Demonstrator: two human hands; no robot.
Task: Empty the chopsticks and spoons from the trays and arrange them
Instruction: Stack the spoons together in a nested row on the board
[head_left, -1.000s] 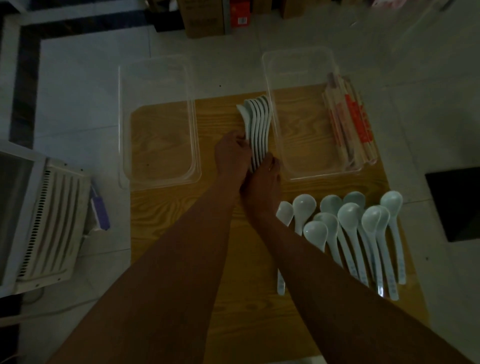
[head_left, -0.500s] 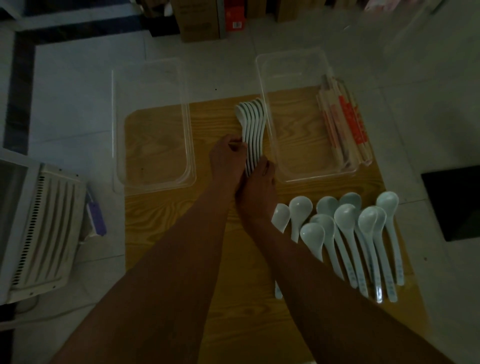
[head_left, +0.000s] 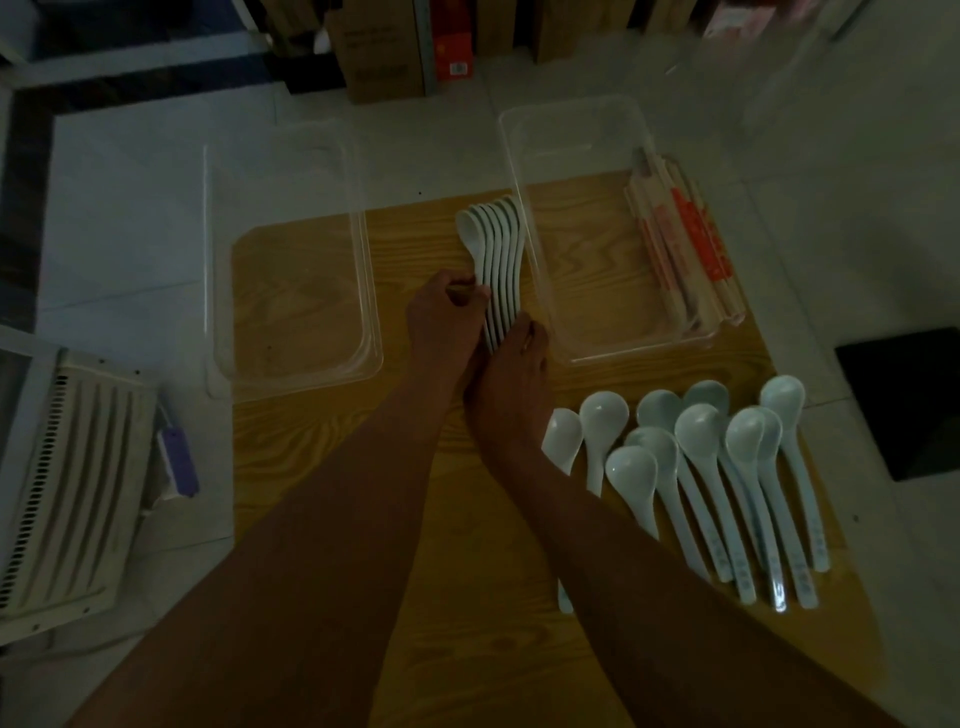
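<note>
A nested row of several white spoons (head_left: 496, 244) lies on the wooden table (head_left: 467, 597) between two clear plastic trays. My left hand (head_left: 447, 322) holds the row's handles from the left, thumb and fingers curled against them. Against the handle ends from the right rests my right hand (head_left: 514, 369). Neither the left tray (head_left: 291, 249) nor the right tray (head_left: 587, 135) has anything inside. Wrapped chopsticks (head_left: 685, 249) lie in a bundle along the right tray's outer right side. Several loose white spoons (head_left: 717, 467) lie spread at the table's right front.
A white slatted appliance (head_left: 67, 493) with a purple object (head_left: 179, 462) beside it stands on the floor at left. Cardboard boxes (head_left: 379, 47) stand at the back. A dark square (head_left: 904, 400) lies on the floor at right.
Both hands stay on the nested spoon row, squeezing it a little tighter. The view has shifted slightly; the spoons and trays lie where they were.
</note>
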